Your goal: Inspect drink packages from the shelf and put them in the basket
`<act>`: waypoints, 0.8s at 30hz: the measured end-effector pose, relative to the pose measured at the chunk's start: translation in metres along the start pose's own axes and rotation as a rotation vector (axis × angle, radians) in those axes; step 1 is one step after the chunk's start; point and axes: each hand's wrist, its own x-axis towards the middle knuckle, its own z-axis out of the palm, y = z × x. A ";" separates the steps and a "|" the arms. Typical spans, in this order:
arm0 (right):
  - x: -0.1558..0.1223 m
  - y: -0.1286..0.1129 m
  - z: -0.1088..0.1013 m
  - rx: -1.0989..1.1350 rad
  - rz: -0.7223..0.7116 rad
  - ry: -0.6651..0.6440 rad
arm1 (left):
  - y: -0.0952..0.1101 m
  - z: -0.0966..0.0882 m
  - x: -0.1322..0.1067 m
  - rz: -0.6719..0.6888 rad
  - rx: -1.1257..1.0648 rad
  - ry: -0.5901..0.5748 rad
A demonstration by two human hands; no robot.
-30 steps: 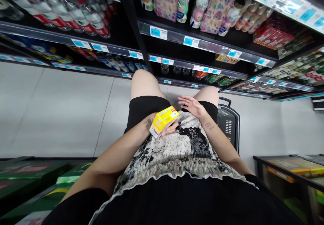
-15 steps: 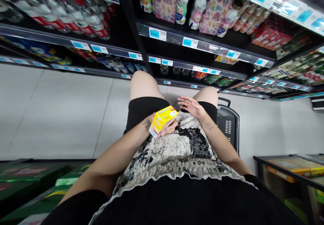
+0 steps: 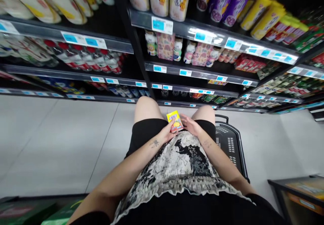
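- One small yellow cardboard carton [image 3: 174, 121], red and blue print on its face: held tilted over the lap between the two bare knees, just beyond the hem of the top.
- The left hand [image 3: 167, 134], small tattoo at the wrist: fingers curled about the carton's lower left side, grasping it.
- The right hand [image 3: 190, 126], faint tattoo on the forearm: fingers stretched out and slack, lying along the carton's right edge and touching it, not closed round it.
- One black-and-white floral top with frilled hem [image 3: 177, 164], worn over black shorts [image 3: 144, 133].
- One black plastic shopping basket with slotted walls [image 3: 229, 144]: on the floor just beside the right thigh, its handle at the far end.
- One pale grey tiled floor [image 3: 63, 140], running up to the foot of the shelves.
- One run of black metal shelving [image 3: 141, 59] in two bays, its edges lined with blue-and-white price tags [image 3: 162, 25].
- One row of clear bottles with red caps [image 3: 83, 61]: left bay, second shelf down.
- One row of small white bottles and pink patterned packs [image 3: 177, 47]: right bay, second shelf down.
- Several purple pouches [image 3: 227, 5] with yellow packs [image 3: 263, 19] just beside them: right bay, top shelf.
- Green boxes [image 3: 58, 215]: bottom left corner, only partly in view.
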 end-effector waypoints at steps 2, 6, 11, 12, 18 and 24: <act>0.001 0.002 0.003 -0.020 -0.017 0.016 | 0.002 0.005 -0.002 0.046 0.013 -0.014; 0.002 0.011 0.011 -0.150 -0.088 0.030 | 0.000 0.001 -0.007 0.084 0.118 -0.068; 0.004 0.017 0.017 -0.185 -0.121 0.209 | -0.010 -0.010 -0.010 0.130 0.295 -0.222; 0.005 0.017 0.017 -0.145 -0.134 0.226 | -0.009 -0.012 -0.008 0.144 0.353 -0.244; 0.018 0.022 0.016 0.118 -0.083 0.306 | 0.075 -0.009 0.019 0.393 1.169 -0.094; 0.033 0.018 0.023 0.285 -0.006 0.353 | 0.177 -0.039 0.030 0.661 1.456 0.575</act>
